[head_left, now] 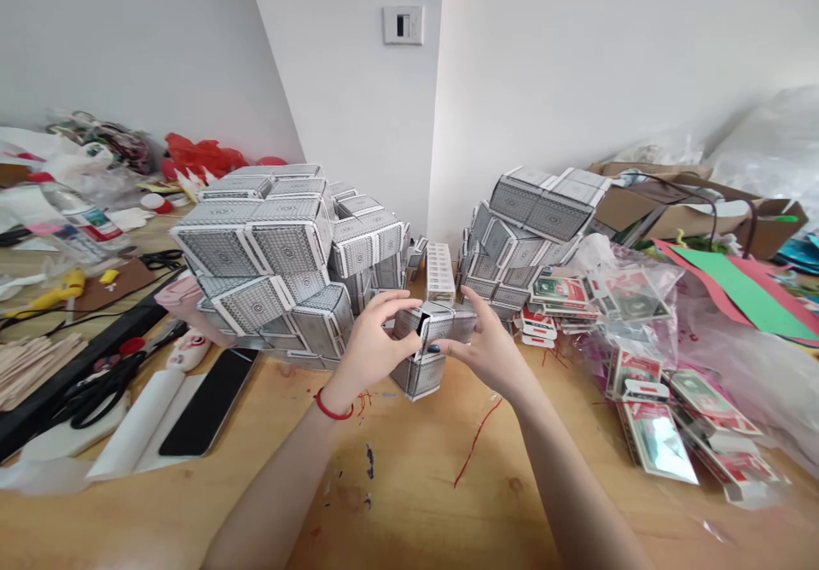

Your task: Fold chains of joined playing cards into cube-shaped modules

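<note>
Between my two hands is a small structure of folded playing cards, made of box-like blocks with grey patterned backs. My left hand grips its left side, thumb and fingers curved around the upper block. A red bracelet circles that wrist. On the right side, my right hand holds the same upper block between thumb and fingers. A dark gap shows in the block near my left thumb. Just behind stands a tall stack of white cards or card boxes. The structure's far side is hidden.
Large stacks of card blocks stand at left and right. A phone, scissors and glue gun lie left. Card packs, plastic bags and a paper bag crowd the right. Red thread lies in front.
</note>
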